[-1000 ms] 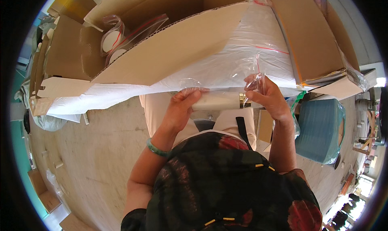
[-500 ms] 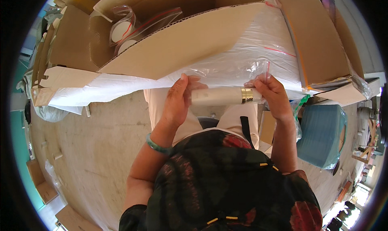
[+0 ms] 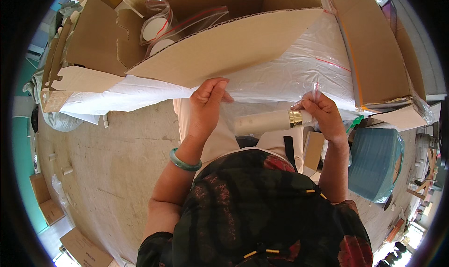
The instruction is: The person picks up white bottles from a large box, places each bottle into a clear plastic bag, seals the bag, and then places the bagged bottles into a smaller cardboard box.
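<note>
A white cylindrical bottle [image 3: 264, 122] with a shiny gold band and a clear end lies nearly level in front of me, inside a thin clear zip bag [image 3: 241, 109]. My right hand [image 3: 323, 113] pinches the bag's zip end, beside the gold-banded end of the bottle. On the other side my left hand [image 3: 207, 104] is closed, thumb against fingers, at the far left edge of the bag; its fingertips stand above and apart from the bottle's plain end. The exact grip there is partly hidden.
Beyond my hands an open cardboard box [image 3: 234, 47] holds bagged white round-ended items [image 3: 156, 29]. White plastic sheeting [image 3: 308, 71] covers the surface under it. Another cardboard box [image 3: 374, 42] stands at right. A blue-green wrapped block [image 3: 375, 162] sits on the floor.
My left hand has moved off the bottle's plain end and up, its fingers now closed together. The bottle has shifted slightly right and lower, still beside my right hand.
</note>
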A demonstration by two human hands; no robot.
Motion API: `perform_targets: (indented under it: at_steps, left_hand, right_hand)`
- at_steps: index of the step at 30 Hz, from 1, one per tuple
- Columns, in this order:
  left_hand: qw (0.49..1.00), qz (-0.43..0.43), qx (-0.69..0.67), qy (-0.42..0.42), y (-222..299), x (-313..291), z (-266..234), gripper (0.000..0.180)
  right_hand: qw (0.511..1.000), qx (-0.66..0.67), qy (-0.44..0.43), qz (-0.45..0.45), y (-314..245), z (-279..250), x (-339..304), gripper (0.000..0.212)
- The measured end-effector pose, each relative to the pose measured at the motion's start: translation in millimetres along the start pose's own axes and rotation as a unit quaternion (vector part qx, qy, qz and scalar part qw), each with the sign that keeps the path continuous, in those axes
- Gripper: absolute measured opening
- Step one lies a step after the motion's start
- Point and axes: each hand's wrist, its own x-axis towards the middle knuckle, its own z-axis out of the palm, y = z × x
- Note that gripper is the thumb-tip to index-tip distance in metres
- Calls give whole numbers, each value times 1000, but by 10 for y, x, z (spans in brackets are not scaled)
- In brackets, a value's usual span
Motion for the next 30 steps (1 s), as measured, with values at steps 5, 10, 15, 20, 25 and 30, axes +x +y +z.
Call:
perform_targets:
  at_steps: [5, 10, 15, 20, 25, 30]
  left_hand:
    - [938, -160, -298, -81, 67, -16, -12, 32]
    - [938, -195, -202, -205, -73, -194, 78, 34]
    - [938, -190, -217, -189, -138, -195, 90, 28]
    - [947, -158, -220, -173, -60, -194, 93, 24]
    - [948, -159, -213, -175, -50, -181, 81, 24]
    - [947, -172, -199, -183, -59, -154, 14, 26]
  right_hand:
    - [1000, 26, -2, -10, 5, -13, -3, 16]
    - [999, 42, 23, -7, 40, 15, 13, 16]
    - [996, 87, 4, -2, 7, 10, -15, 17]
    - [997, 73, -17, 29, -97, 44, -61, 27]
    - [997, 47, -23, 49, 78, -16, -39, 20]
    - [998, 53, -24, 27, 31, 13, -40, 19]
